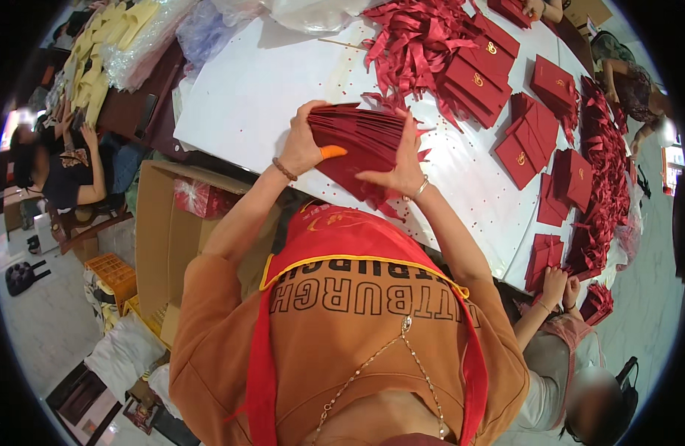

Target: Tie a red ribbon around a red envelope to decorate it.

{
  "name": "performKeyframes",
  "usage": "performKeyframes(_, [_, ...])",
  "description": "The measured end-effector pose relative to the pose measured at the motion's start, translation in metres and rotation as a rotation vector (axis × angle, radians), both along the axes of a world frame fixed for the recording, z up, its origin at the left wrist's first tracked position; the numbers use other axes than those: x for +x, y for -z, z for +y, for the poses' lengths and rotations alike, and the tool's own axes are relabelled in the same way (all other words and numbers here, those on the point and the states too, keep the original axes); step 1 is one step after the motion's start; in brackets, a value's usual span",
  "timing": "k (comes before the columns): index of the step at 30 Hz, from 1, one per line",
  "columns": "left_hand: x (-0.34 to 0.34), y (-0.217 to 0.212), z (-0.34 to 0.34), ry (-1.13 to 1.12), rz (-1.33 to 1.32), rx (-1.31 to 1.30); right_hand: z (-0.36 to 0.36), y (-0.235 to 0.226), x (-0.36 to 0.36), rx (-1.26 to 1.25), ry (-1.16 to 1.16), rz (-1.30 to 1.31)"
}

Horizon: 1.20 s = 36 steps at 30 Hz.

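A thick stack of flat dark red paper gift bags [356, 141] is held up between my hands over the near edge of the white table. My left hand [304, 143] grips its left side, with an orange cover on the thumb. Around the right side closes my right hand [403, 165], its thumb lying across the stack's near face. The bags' edges fan out along the top. Red ribbon ends hang below the stack and show beside my right hand.
Beyond lie a heap of red ribbons [413, 48] and piles of red bags with gold marks [476, 78]. More bag piles [526, 145] and ribbons line the right side. A cardboard box [164, 238] stands at my left. Co-workers' hands [558, 288] work at the table's right side.
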State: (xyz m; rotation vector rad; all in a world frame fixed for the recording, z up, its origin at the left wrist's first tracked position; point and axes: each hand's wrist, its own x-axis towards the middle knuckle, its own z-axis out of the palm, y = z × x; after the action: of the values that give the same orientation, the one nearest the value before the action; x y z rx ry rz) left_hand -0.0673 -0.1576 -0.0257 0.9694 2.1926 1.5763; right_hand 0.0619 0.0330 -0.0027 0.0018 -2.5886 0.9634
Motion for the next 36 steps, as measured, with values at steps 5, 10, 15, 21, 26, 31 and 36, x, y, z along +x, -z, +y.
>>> performKeyframes(5, [0.004, -0.01, 0.008, 0.113, -0.282, 0.251, 0.011, 0.009, -0.011, -0.244, 0.039, -0.001])
performKeyframes(10, [0.007, -0.012, 0.02, 0.053, -0.409, 0.521, 0.014, 0.009, -0.009, -0.19, 0.011, -0.054])
performKeyframes(15, [-0.003, -0.009, 0.037, -0.189, -0.17, 0.438, 0.024, -0.011, -0.023, -0.27, -0.062, -0.05])
performKeyframes(21, [-0.004, -0.022, 0.055, -0.121, -0.25, 0.466, 0.045, 0.011, -0.02, -0.372, -0.056, -0.133])
performKeyframes(26, [-0.001, -0.017, 0.053, -0.192, -0.359, 0.426, 0.038, 0.007, -0.016, -0.187, -0.013, -0.088])
performKeyframes(31, [-0.006, -0.011, 0.063, -0.285, -0.392, 0.479, 0.033, 0.01, -0.015, -0.436, 0.02, -0.132])
performKeyframes(36, [-0.017, -0.011, 0.063, -0.262, -0.709, 0.724, 0.022, -0.002, -0.014, -0.24, 0.079, -0.168])
